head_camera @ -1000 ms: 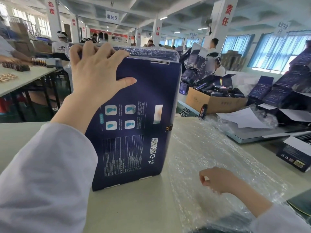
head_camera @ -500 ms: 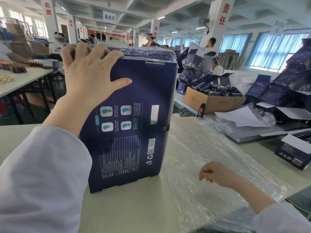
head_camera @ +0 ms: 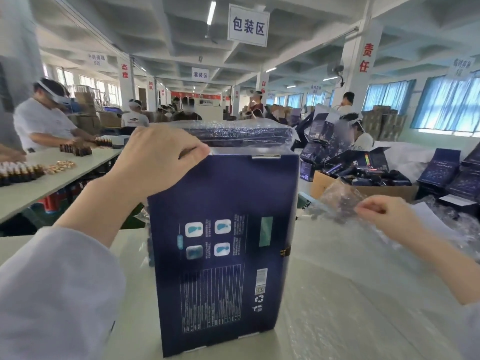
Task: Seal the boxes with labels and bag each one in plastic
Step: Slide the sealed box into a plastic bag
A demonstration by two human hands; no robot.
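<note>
On the table (head_camera: 130, 271), left hand (head_camera: 158, 162) grips one upright box (head_camera: 223, 193), right hand (head_camera: 384, 216) pinches one plastic bag (head_camera: 337, 201).

Navy box (head_camera: 223, 242): printed card, satin sheen. Clear plastic film (head_camera: 350, 307) at 4 o'clock: glossy, crinkled, bubble-textured. Table top (head_camera: 135, 333): smooth, matt, pale. Carton (head_camera: 320, 185) at 2 o'clock: brown matt cardboard. Sleeve (head_camera: 52, 294): white cloth.

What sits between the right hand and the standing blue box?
Just clear plastic, spread on the table beside the blue box and pinched up by the right hand; head view.
</note>
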